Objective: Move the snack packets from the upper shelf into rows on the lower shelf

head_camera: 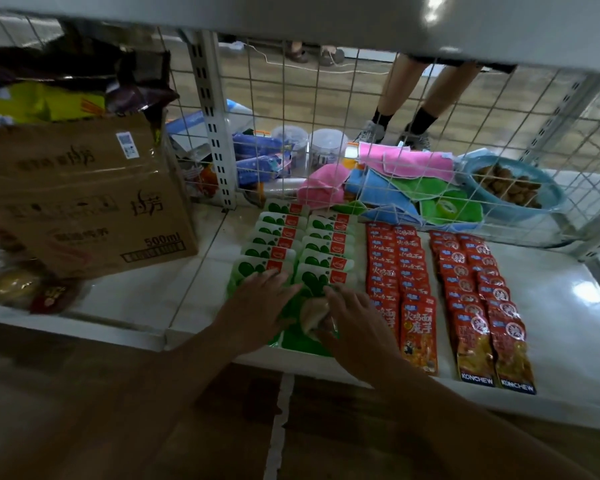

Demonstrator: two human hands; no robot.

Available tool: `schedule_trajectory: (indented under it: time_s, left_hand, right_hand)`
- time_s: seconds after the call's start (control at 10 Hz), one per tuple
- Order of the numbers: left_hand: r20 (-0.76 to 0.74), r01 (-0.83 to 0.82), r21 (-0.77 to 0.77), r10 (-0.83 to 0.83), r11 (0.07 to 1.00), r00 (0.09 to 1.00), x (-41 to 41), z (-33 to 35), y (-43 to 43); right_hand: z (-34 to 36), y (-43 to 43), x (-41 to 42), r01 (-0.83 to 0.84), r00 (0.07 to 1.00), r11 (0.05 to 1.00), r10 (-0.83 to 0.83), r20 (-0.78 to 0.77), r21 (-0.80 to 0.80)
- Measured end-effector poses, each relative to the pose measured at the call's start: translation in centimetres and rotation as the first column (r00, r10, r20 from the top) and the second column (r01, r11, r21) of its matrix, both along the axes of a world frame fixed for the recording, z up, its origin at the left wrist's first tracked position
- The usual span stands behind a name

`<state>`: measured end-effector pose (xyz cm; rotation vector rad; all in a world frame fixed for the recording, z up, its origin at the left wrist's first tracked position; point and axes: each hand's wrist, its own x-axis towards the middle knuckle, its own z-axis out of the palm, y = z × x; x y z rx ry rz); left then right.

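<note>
I'm seating the front green packet (pixel 313 318) under my right grip (pixel 357 323), its hold unclear, left grip (pixel 257 303) flat, pressing the row (pixel 274 237) alongside; next I'd nudge it flush.

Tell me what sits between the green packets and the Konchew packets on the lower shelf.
In the head view, two overlapping rows of red packets lie between the green packets and the Konchew packets.
</note>
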<state>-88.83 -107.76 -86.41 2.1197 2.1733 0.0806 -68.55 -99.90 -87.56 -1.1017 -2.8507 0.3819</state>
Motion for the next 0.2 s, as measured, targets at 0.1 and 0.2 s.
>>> schedule_trajectory:
  time_s: [0.1, 0.2]
  left_hand:
    - [0.089, -0.038, 0.054, 0.033, 0.998, 0.995, 1.9, 1.7, 0.3]
    - [0.117, -0.043, 0.077, 0.034, 0.996, 0.993, 4.2, 3.6, 0.3]
  right_hand:
    - [1.6, 0.4, 1.9, 0.019, 0.998, 0.999, -0.016, -0.062, 0.043]
    - [3.0, 0.4, 4.0, 0.088, 0.991, 0.991, -0.077, -0.113, 0.097]
